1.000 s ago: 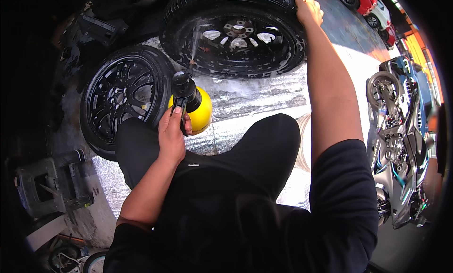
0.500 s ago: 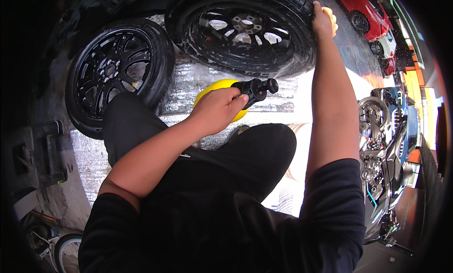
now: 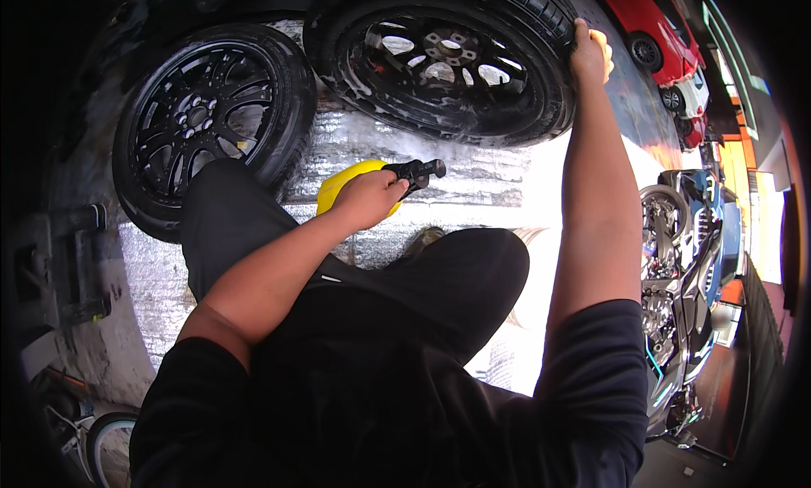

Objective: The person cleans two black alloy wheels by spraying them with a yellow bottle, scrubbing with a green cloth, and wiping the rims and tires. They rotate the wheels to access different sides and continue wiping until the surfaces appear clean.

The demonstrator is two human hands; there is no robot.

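My left hand (image 3: pixel 369 198) is closed around the neck of a yellow pump spray bottle (image 3: pixel 340 181) with a black head. Its black nozzle (image 3: pixel 435 168) points right, just below a large black wheel with its tyre (image 3: pixel 435 98). White wet streaks mark that wheel's spokes and sidewall, and a faint pale mist hangs along its lower edge. At the wheel's upper right, my right hand (image 3: pixel 591 56) grips the tyre's outer edge, with bright light on the fingers. The wheel is tilted, and the frame cuts off its top.
A second black wheel (image 3: pixel 196 118) leans at the left, beside my bent knee (image 3: pixel 228 197). Silvery matting (image 3: pixel 355 138) covers the ground between my legs and the wheels. Motorcycles (image 3: pixel 676 294) stand on the right, with a red car (image 3: pixel 646 19) beyond. Part of a bicycle wheel (image 3: pixel 114 446) shows lower left.
My left hand and the spray bottle have moved left and slightly nearer to me, away from the large wheel. That wheel and my right hand sit slightly lower and further right in view.
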